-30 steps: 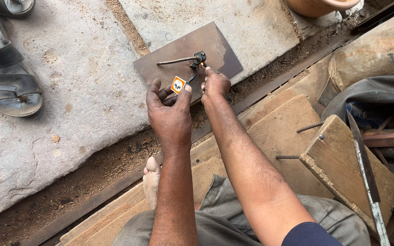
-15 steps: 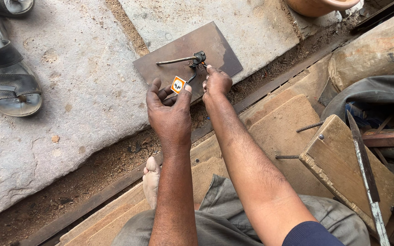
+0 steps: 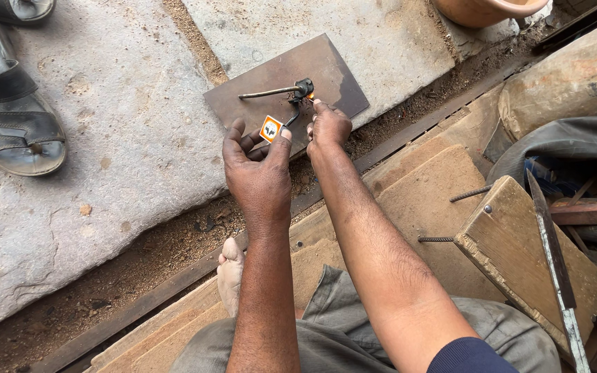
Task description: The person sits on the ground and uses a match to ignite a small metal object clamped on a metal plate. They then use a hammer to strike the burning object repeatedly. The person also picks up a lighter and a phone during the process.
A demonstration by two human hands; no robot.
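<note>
Change vs. 0.5 s ago: none visible. Both hands, label, rod and plate hold the same positions.

Left hand (image 3: 260, 169): grip pressed together, thumb and fingers pinching a small orange-and-white label (image 3: 271, 128) at the near edge of the plate (image 3: 326, 69). Palm faces down, wrist over the dirt seam.

Right hand (image 3: 327, 128): fingers curled tight, tips on the plate just beside a small dark fitting (image 3: 304, 88). Cannot tell whether the grip holds anything; the underside is hidden.

Rod (image 3: 267, 92): thin, metal, lies flat on the plate, one end meeting the fitting. A thin dark piece runs from the fitting toward the label.

Plate: flat, brown, rectangular, set at an angle on a stone slab (image 3: 139, 138).

Surface/room: rough grey slabs w/ a dirt-filled joint between them. Sandal (image 3: 8, 117) at left on the slab. Clay pot (image 3: 485, 10) at top edge. Wooden boards (image 3: 423, 193) under the person's legs; bare foot (image 3: 231, 273) on a board edge. Wooden block (image 3: 526, 255) at right w/ two metal pins (image 3: 468, 195) projecting from it, and a long blade (image 3: 551, 255) lying across it.
</note>
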